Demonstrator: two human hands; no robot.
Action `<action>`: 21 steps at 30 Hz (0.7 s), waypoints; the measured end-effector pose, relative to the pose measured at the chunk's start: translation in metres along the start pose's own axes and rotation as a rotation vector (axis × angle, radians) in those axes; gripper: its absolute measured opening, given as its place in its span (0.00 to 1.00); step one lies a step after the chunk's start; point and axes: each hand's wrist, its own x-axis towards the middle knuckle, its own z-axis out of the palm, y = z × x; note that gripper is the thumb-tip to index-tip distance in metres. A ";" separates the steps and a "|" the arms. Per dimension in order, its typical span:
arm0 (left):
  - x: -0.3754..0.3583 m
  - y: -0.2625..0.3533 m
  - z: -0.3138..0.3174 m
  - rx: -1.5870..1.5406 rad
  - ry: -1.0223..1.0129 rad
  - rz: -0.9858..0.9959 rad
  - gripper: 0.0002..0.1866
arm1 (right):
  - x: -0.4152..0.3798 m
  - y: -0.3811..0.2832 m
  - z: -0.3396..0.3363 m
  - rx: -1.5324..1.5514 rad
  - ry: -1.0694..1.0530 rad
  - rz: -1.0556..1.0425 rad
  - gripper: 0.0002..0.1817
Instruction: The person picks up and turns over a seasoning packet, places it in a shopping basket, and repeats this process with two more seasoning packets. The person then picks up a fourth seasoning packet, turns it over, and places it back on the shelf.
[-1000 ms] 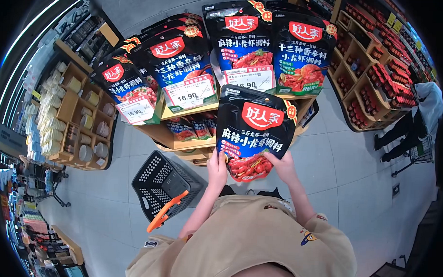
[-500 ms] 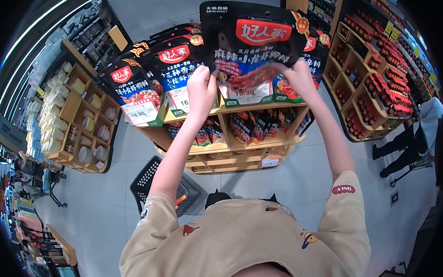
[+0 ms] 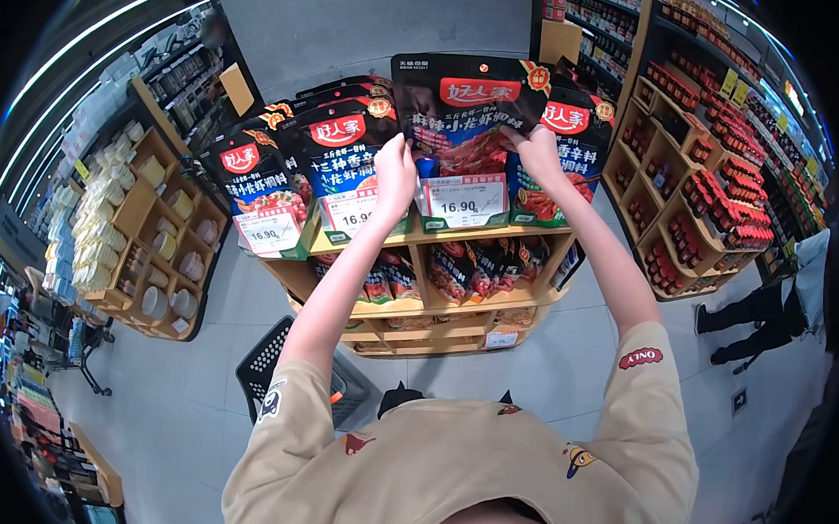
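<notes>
A black seasoning pouch with a red label and crayfish picture stands upright at the middle of the display's top row, its lower part behind a price card. My left hand pinches its left edge. My right hand grips it on the right, the fingers lying on its front. Similar pouches stand close on both sides: a dark blue pouch left of it, another pouch farther left, and a pouch on the right, partly hidden by my right forearm.
More pouches fill the wooden shelf below. A dark basket sits on the floor at left front. Shelves with bowls stand left, shelves of red jars right. A person's dark-trousered legs are at far right.
The pouch has come down from above the row, in front of the others, into the middle place behind the price card. Both hands moved with it, and the view shifted slightly.
</notes>
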 end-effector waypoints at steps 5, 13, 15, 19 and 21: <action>-0.006 0.003 -0.002 0.100 -0.022 -0.014 0.07 | -0.003 -0.004 0.000 -0.119 -0.055 0.048 0.13; -0.022 -0.007 -0.002 -0.069 -0.131 -0.303 0.09 | -0.015 -0.023 0.004 -0.100 -0.150 0.277 0.11; -0.025 -0.012 -0.001 -0.023 -0.104 -0.251 0.11 | -0.016 -0.016 0.005 -0.087 -0.189 0.357 0.10; -0.033 -0.018 -0.005 0.226 -0.056 0.011 0.16 | -0.017 0.002 0.007 -0.088 -0.129 0.297 0.08; -0.042 -0.004 -0.010 0.166 -0.058 0.002 0.17 | -0.019 0.000 0.004 -0.152 -0.149 0.278 0.08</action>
